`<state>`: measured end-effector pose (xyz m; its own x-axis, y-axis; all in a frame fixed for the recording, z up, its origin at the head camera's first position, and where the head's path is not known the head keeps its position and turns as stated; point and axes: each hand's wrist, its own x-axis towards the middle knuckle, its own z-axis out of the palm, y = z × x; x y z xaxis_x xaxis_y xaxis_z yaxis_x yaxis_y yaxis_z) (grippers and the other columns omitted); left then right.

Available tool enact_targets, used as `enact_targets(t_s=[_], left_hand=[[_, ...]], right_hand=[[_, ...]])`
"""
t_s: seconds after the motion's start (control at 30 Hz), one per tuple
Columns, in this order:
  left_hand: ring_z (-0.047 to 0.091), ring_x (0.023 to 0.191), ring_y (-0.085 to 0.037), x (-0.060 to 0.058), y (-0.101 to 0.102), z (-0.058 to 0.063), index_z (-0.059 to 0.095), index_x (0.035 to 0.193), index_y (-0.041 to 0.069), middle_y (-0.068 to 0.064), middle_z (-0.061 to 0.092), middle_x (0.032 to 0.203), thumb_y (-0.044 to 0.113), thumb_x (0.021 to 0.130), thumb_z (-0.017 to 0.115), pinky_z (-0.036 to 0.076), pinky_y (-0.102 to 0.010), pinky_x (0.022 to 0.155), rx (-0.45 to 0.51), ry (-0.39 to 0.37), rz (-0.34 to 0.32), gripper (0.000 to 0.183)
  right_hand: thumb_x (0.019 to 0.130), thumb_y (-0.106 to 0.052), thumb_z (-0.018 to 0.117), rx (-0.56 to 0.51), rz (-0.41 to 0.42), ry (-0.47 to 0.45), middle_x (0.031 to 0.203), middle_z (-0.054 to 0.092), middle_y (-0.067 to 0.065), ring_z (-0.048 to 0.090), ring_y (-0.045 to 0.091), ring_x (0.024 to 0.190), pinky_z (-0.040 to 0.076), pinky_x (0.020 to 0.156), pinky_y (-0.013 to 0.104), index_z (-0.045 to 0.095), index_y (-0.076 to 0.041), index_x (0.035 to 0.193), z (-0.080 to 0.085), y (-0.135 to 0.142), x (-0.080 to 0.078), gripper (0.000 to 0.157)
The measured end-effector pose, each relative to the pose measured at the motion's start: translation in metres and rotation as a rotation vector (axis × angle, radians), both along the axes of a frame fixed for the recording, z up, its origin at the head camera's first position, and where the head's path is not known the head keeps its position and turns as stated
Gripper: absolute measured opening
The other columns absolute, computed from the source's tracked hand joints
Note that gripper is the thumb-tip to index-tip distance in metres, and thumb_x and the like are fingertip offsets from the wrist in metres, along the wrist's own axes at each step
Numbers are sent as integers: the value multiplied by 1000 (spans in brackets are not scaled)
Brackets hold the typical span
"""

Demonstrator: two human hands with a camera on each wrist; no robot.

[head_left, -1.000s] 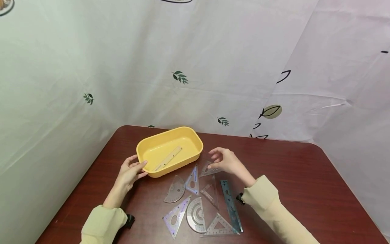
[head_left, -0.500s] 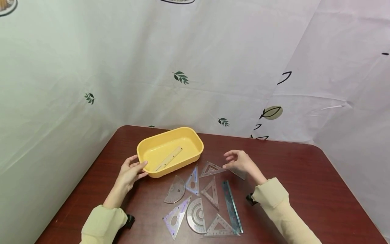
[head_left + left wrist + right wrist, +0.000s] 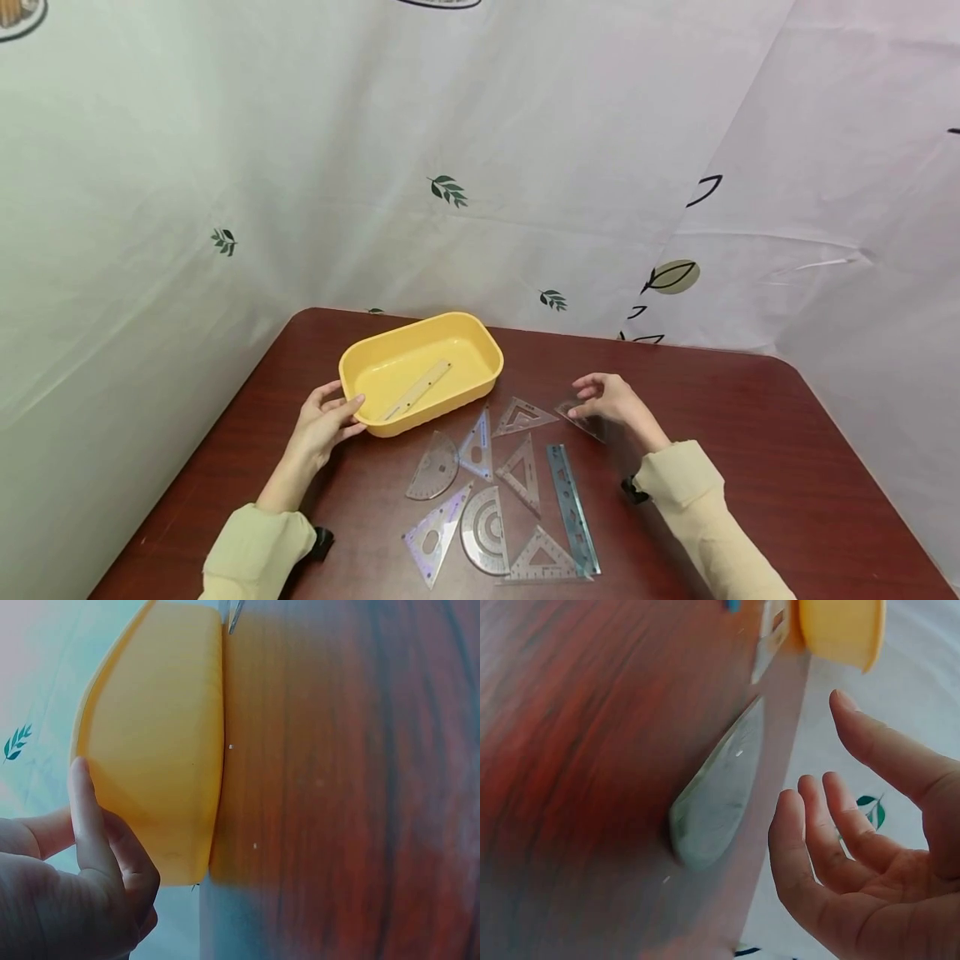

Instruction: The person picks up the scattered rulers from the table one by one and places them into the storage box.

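My left hand (image 3: 317, 433) grips the near left corner of a yellow tray (image 3: 423, 408), thumb on the rim and fingers on the outer wall. In the left wrist view the tray wall (image 3: 161, 750) stands on the table. A clear ruler (image 3: 416, 390) lies inside it. My right hand (image 3: 615, 402) hovers with loosely bent, parted fingers over a clear piece (image 3: 583, 423), partly hidden in the head view. The right wrist view shows that piece with a curved edge like a protractor (image 3: 720, 795), flat on the table and apart from the fingers.
Between the arms lie several clear set squares (image 3: 543, 572), a small purple-edged set square (image 3: 477, 467), a larger purple one (image 3: 450, 512), two protractors (image 3: 442, 468) and a blue ruler (image 3: 573, 512). A patterned white cloth (image 3: 487, 250) hangs behind the dark red table (image 3: 720, 417).
My right hand has moved right, away from the set square beside the tray, uncovering it. The clear curved piece now shows under its fingers. My left hand stays on the tray.
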<state>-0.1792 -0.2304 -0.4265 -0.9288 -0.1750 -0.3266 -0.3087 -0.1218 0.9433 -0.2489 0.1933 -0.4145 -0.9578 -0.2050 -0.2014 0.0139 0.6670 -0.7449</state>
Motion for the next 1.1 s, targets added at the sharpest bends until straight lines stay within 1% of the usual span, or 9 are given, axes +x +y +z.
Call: enact_targets(t_s=[0.07,0.17,0.3,0.4,0.63,0.83,1.1], left_hand=[[57,65,-2,0,0,0,11,150,3,3,49,94,10,95,60,58,-16,63,-9,-6,2,74],[57,65,-2,0,0,0,12,150,3,2,48,95,9,95,59,58,-16,64,-18,-12,4,73],[57,66,-2,0,0,0,12,150,4,2,48,96,9,94,59,58,-17,64,-14,-11,4,72],[57,66,-2,-1,0,0,12,150,4,2,48,95,9,94,59,58,-16,64,-14,-10,6,72],[57,67,-2,-1,1,0,12,150,4,2,48,97,9,94,59,58,-17,65,-23,-12,6,73],[56,66,-1,-1,1,0,12,150,4,2,48,97,11,94,60,58,-16,65,-31,-17,7,74],[56,67,-2,-1,2,1,12,150,5,3,48,95,11,95,59,58,-16,66,-31,-16,8,73]], right_hand=[[75,-7,81,14,-8,-5,102,65,22,65,24,87,56,72,31,60,7,117,-3,3,1,48],[74,-6,81,19,-33,-9,100,66,21,65,22,84,55,70,31,61,6,116,-9,8,1,48],[73,-6,83,39,-46,1,99,67,21,65,21,82,55,69,30,62,6,115,-13,14,0,48],[72,-8,84,61,-45,10,100,67,21,66,24,85,55,70,32,63,5,115,-15,17,0,49],[69,-12,86,148,-43,44,98,67,18,63,25,88,54,75,36,65,2,112,-18,19,-1,50],[67,-14,88,177,-48,38,100,66,16,61,26,92,53,78,39,65,1,111,-21,17,-1,52],[69,-11,86,241,-40,28,106,63,20,60,30,97,54,80,42,65,2,112,-20,12,-1,50]])
